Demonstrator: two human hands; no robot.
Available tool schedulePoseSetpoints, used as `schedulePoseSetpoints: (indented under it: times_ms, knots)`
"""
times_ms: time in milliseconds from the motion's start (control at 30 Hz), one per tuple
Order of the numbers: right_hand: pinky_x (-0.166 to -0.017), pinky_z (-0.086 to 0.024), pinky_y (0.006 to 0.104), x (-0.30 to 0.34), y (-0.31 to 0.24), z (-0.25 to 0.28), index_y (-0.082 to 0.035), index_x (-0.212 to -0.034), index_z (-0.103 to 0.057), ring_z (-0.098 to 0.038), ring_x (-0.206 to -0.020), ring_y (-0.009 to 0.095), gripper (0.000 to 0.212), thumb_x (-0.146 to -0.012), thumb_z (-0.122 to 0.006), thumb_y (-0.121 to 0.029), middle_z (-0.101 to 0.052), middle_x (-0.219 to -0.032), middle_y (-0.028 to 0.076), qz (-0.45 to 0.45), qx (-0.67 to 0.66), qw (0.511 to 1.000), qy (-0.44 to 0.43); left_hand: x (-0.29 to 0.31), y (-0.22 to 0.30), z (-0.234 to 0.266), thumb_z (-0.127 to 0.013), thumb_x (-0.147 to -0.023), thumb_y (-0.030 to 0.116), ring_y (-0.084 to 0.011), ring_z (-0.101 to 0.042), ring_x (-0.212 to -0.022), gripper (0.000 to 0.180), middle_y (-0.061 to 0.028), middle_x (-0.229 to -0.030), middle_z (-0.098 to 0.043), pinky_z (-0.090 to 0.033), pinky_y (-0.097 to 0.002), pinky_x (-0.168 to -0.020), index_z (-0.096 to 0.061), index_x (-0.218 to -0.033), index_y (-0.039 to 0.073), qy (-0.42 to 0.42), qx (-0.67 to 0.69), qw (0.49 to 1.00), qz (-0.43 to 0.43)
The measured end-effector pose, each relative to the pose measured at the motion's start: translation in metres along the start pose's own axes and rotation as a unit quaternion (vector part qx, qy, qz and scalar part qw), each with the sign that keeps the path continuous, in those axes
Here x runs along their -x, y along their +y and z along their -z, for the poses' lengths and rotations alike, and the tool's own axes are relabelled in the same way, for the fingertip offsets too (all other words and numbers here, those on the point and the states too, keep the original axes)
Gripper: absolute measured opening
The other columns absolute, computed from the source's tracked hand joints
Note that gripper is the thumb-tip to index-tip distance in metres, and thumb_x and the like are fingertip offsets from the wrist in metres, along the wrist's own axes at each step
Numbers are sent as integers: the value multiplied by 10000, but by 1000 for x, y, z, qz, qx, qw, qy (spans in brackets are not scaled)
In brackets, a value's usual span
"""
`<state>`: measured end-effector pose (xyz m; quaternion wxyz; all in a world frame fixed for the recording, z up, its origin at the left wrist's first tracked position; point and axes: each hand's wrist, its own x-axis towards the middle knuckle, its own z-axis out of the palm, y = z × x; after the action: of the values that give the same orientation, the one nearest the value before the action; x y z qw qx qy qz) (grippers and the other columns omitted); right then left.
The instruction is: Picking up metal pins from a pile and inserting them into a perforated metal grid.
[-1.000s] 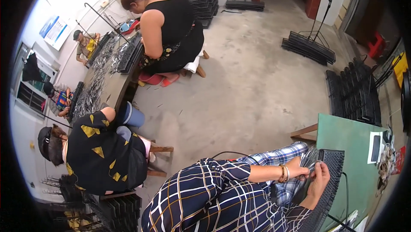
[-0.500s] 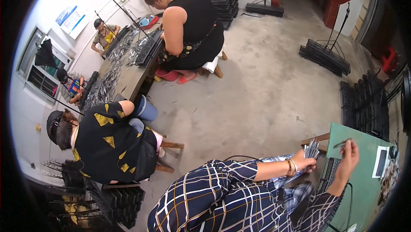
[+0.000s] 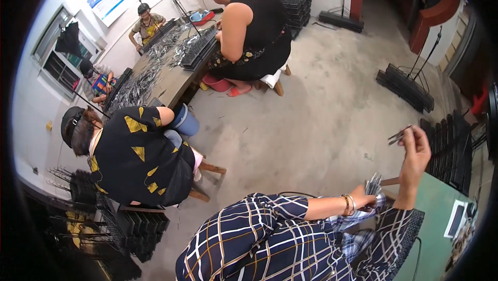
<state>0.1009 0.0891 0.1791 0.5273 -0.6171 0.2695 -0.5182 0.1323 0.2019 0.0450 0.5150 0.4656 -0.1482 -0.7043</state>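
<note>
My left hand (image 3: 362, 201), with bracelets at its wrist, is closed around an upright bunch of thin silvery metal pieces (image 3: 372, 181). The tips fan out above my fist. My right hand (image 3: 416, 152) is raised past the far end of the green table. Its thumb and fingers pinch a few thin dark metal pieces (image 3: 398, 136), which point left. Under my right forearm, partly hidden by the plaid sleeve, lies a black rack (image 3: 411, 225) with a close mesh-like surface.
The green table (image 3: 434, 229) to my right bears a white-framed flat object (image 3: 456, 219). Black racks (image 3: 450, 148) stand beyond it, and another rack (image 3: 404, 88) sits on the floor. At left, several people work around a long table (image 3: 174, 88) heaped with metal pieces; a blue bucket (image 3: 185, 121) stands nearby.
My right hand has risen and moved away from above the green table, still pinching the dark pieces. My left hand keeps its bunch. The whole view has shifted slightly.
</note>
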Motion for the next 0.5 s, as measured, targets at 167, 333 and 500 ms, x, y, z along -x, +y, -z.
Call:
schedulePoseSetpoints:
  times_ms: [167, 333, 500]
  knots:
    - [-655, -439, 209, 3, 2, -25, 11, -1004, -591, -543, -733, 80, 149, -881, -580, -72, -612, -872, 36, -13, -14, 999, -28, -8, 3, 17, -617, -741, 78, -143, -581, -522, 92, -89, -639, -597, -490, -253, -485, -587, -737, -9, 45, 70, 996, -15]
    - [-704, -453, 227, -31, -32, -86, 25, -1025, -584, -581, -785, 107, 188, -881, -588, -95, -632, -890, 58, 35, -67, 995, -67, -6, 19, 28, -623, -747, 85, -146, -590, -545, 108, -93, -656, -607, -488, -255, -493, -605, -759, -20, 48, 96, 992, -64]
    - [-707, -460, 227, -23, -65, -152, 19, -1005, -602, -593, -787, 110, 170, -847, -607, -47, -643, -887, 63, 72, -136, 966, -207, -22, -7, 48, -619, -745, 66, -156, -593, -569, 93, -80, -684, -617, -490, -274, -496, -618, -788, -16, 106, 121, 983, -90]
